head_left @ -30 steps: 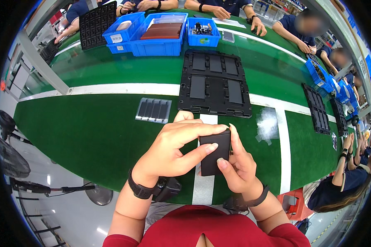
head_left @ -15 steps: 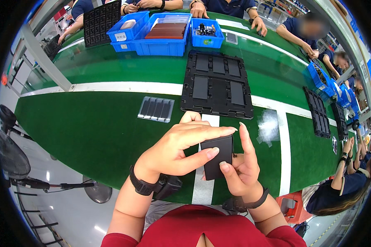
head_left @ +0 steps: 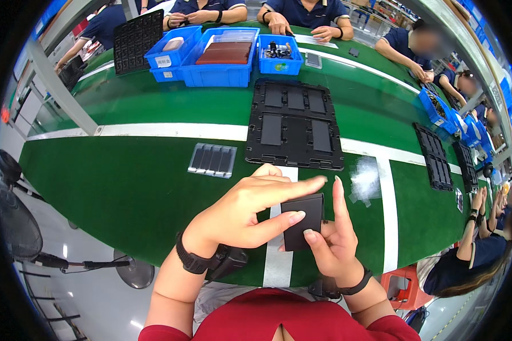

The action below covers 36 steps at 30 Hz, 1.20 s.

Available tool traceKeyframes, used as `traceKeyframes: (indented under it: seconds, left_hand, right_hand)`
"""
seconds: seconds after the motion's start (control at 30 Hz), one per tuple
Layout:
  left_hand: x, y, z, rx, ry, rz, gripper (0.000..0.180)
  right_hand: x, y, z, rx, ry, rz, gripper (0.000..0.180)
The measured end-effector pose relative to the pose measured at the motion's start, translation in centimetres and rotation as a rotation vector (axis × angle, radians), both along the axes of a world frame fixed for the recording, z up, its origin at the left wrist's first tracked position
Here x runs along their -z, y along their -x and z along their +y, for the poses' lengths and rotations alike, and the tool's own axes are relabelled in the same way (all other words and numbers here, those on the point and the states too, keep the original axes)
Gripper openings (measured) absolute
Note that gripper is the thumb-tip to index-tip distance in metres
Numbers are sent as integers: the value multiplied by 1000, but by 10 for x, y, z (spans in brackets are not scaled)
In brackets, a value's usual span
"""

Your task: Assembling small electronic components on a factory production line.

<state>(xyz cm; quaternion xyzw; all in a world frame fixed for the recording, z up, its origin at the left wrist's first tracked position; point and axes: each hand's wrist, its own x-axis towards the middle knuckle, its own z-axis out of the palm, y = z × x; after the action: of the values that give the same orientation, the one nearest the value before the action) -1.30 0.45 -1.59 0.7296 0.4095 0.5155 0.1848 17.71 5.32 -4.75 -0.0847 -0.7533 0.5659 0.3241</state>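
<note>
Two hands are meeting over the near edge of the green table (head_left: 125, 187), and we are holding a small flat black panel (head_left: 302, 220) between them, just above the white stripe (head_left: 279, 261) running toward us. Our right hand (head_left: 333, 244) is cradling the panel from below, index finger standing up along its right edge, while our left hand (head_left: 250, 213) is closing over it, thumb on its face and fingers laid across the top. To do this well, we judge, we are needing to grip by the edges and keep the panel level. Far of our hands the black moulded tray (head_left: 293, 125) is lying flat, with a small clear tray of dark strips (head_left: 213, 159) to its left. Bare green table is opening to the near left; blue bins (head_left: 222, 54) and other people's hands are crowding the far side.
</note>
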Motion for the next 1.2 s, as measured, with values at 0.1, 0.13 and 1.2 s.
traceKeyframes:
  seconds: [0.1, 0.13, 1.2]
  left_hand:
    - [-10, -9, -1, -43, 173, -141, 60]
    - [-9, -8, -3, -5, 271, -174, 67]
    - [65, -3, -23, -277, 559, 539, 51]
  right_hand:
    - [-3, -3, 0, 8, 315, 92, 68]
    - [-1, -3, 4, -77, 413, 135, 64]
    - [18, -38, 63, -27, -675, -525, 40]
